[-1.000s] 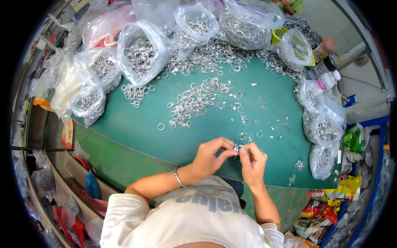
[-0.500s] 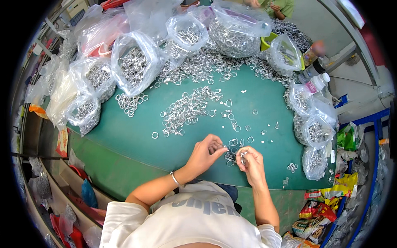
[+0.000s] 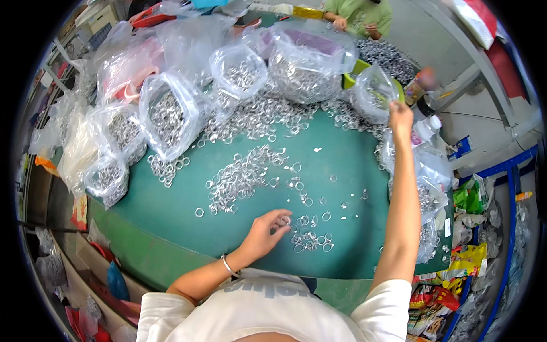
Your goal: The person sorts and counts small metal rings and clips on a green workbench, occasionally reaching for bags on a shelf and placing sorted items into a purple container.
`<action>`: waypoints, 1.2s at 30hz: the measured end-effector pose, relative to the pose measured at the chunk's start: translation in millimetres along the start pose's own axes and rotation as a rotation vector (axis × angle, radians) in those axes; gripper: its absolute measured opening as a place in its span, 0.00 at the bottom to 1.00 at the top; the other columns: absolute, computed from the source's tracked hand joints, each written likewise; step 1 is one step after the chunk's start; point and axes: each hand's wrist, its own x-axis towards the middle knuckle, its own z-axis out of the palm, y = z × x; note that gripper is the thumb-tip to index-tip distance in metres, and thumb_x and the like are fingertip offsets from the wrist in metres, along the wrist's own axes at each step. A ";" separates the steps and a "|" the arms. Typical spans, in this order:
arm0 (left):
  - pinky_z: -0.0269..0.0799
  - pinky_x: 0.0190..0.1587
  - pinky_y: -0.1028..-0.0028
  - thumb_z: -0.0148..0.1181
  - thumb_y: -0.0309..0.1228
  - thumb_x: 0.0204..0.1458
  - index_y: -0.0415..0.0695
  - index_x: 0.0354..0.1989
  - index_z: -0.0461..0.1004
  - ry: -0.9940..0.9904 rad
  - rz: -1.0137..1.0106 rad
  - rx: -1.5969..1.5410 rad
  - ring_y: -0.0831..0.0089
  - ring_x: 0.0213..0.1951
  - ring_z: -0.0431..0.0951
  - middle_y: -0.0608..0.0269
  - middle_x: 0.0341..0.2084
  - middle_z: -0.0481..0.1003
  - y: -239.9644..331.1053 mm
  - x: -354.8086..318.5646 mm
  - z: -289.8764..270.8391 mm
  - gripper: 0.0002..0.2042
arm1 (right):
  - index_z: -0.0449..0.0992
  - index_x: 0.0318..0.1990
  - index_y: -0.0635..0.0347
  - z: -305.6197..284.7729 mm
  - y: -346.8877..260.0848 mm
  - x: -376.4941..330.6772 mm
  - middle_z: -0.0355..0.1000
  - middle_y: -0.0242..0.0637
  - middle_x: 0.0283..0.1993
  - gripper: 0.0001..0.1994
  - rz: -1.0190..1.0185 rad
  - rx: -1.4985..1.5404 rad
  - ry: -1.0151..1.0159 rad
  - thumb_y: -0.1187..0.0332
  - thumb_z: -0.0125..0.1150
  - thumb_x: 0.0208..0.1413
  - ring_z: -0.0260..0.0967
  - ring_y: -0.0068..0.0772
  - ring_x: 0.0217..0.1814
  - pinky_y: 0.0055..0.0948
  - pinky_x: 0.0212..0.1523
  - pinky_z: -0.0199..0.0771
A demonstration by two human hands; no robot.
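Note:
My left hand [image 3: 263,235] is low over the green table, its fingers curled round a small silver metal ring [image 3: 285,221]. Beside its fingertips lies a small cluster of silver rings [image 3: 312,241]. Stretched out to the far right, my right hand [image 3: 401,117] has its fingers drawn together at the rim of a clear plastic bag [image 3: 373,94]; what they hold, if anything, is hidden. A larger loose pile of rings [image 3: 242,174] lies beyond my left hand, with single rings and small bits scattered to its right.
Open bags full of rings, such as one clear bag [image 3: 169,117], line the table's far and left sides. More bags, a white-capped bottle [image 3: 426,128] and a yellow-green container [image 3: 359,68] stand along the right. Across the table sits a person in green [image 3: 364,17].
My right hand has moved from beside my left hand out to the bag at the far right. My left hand stays low over the table. The view has shifted slightly.

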 end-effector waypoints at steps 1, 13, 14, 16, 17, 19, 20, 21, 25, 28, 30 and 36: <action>0.73 0.43 0.77 0.56 0.15 0.50 0.38 0.49 0.70 -0.051 -0.018 -0.114 0.76 0.37 0.74 0.59 0.38 0.73 1.5 7.0 3.0 0.16 | 0.75 0.46 0.66 -3.5 34.0 22.9 0.76 0.43 0.33 0.17 0.047 0.041 0.014 0.64 0.60 0.52 0.72 0.36 0.34 0.35 0.41 0.70; 0.73 0.45 0.73 0.52 0.17 0.55 0.35 0.56 0.62 -0.077 -0.172 -0.483 0.69 0.44 0.77 0.52 0.47 0.72 8.8 1.2 -20.8 0.19 | 0.75 0.42 0.57 -18.9 -78.0 -273.4 0.59 0.18 0.20 0.07 0.576 0.797 -0.949 0.67 0.57 0.58 0.50 0.09 0.19 0.14 0.19 0.48; 0.73 0.45 0.73 0.52 0.17 0.55 0.34 0.56 0.61 -0.084 -0.199 -0.523 0.69 0.44 0.77 0.52 0.46 0.73 5.8 -0.4 -21.2 0.19 | 0.75 0.43 0.56 -20.6 -83.1 -292.5 0.61 0.18 0.21 0.08 0.485 0.685 -0.926 0.68 0.57 0.58 0.55 0.10 0.22 0.14 0.22 0.54; 0.74 0.47 0.73 0.54 0.17 0.54 0.34 0.55 0.62 -0.098 -0.241 -0.585 0.69 0.43 0.78 0.51 0.44 0.74 7.9 -1.0 -13.9 0.20 | 0.74 0.42 0.60 -20.6 -88.0 -320.2 0.66 0.21 0.23 0.08 0.301 0.545 -0.912 0.70 0.58 0.57 0.59 0.11 0.26 0.16 0.26 0.59; 0.74 0.47 0.73 0.55 0.17 0.53 0.34 0.55 0.63 -0.111 -0.192 -0.462 0.69 0.43 0.78 0.51 0.44 0.75 8.6 -1.0 -7.2 0.20 | 0.73 0.39 0.61 -15.4 -82.9 -332.1 0.66 0.24 0.22 0.06 0.287 0.581 -0.876 0.71 0.58 0.57 0.59 0.11 0.25 0.16 0.26 0.59; 0.75 0.48 0.73 0.57 0.17 0.52 0.35 0.54 0.64 -0.122 -0.076 -0.211 0.70 0.43 0.78 0.51 0.43 0.75 10.2 -1.0 4.8 0.20 | 0.72 0.38 0.63 -17.5 -81.9 -334.0 0.68 0.27 0.23 0.06 0.372 0.654 -0.807 0.71 0.58 0.56 0.59 0.12 0.24 0.17 0.25 0.58; 0.75 0.49 0.73 0.60 0.17 0.49 0.36 0.53 0.66 -0.089 0.015 -0.112 0.72 0.42 0.78 0.53 0.41 0.76 9.5 0.5 10.2 0.21 | 0.73 0.37 0.63 -24.8 -85.5 -329.2 0.67 0.26 0.23 0.05 0.325 0.565 -0.826 0.71 0.57 0.57 0.59 0.12 0.25 0.16 0.26 0.59; 0.75 0.49 0.73 0.60 0.17 0.49 0.37 0.54 0.65 -0.092 0.023 -0.082 0.72 0.42 0.79 0.53 0.42 0.76 12.2 3.8 14.2 0.22 | 0.73 0.37 0.63 -35.0 -93.4 -323.3 0.67 0.25 0.23 0.04 0.283 0.477 -0.845 0.72 0.56 0.57 0.59 0.12 0.26 0.16 0.26 0.59; 0.75 0.46 0.73 0.63 0.19 0.47 0.39 0.55 0.65 -0.105 0.066 -0.022 0.70 0.41 0.79 0.54 0.45 0.74 26.8 14.7 28.2 0.25 | 0.73 0.34 0.65 -46.1 -81.5 -307.3 0.70 0.36 0.24 0.05 -0.022 0.334 -0.656 0.72 0.56 0.57 0.61 0.19 0.23 0.23 0.24 0.62; 0.74 0.43 0.72 0.64 0.21 0.45 0.41 0.56 0.65 -0.019 0.203 0.174 0.68 0.41 0.78 0.56 0.46 0.73 28.1 23.0 28.0 0.27 | 0.73 0.31 0.66 -58.4 -55.9 -238.1 0.70 0.41 0.24 0.11 -0.146 0.139 -0.229 0.68 0.51 0.60 0.66 0.28 0.26 0.31 0.27 0.66; 0.72 0.44 0.69 0.65 0.22 0.45 0.41 0.53 0.68 0.004 0.231 0.309 0.65 0.41 0.75 0.56 0.44 0.74 27.7 24.9 23.0 0.24 | 0.73 0.31 0.68 -69.2 -30.6 -177.6 0.72 0.51 0.26 0.11 -0.112 -0.180 0.022 0.68 0.51 0.59 0.70 0.45 0.27 0.39 0.29 0.67; 0.68 0.50 0.62 0.62 0.22 0.46 0.39 0.45 0.72 -0.009 0.348 0.503 0.53 0.44 0.72 0.52 0.41 0.73 15.0 29.8 17.9 0.16 | 0.72 0.36 0.63 -74.4 23.2 -120.0 0.73 0.52 0.31 0.09 -0.239 -0.639 0.149 0.67 0.51 0.58 0.70 0.59 0.33 0.51 0.32 0.65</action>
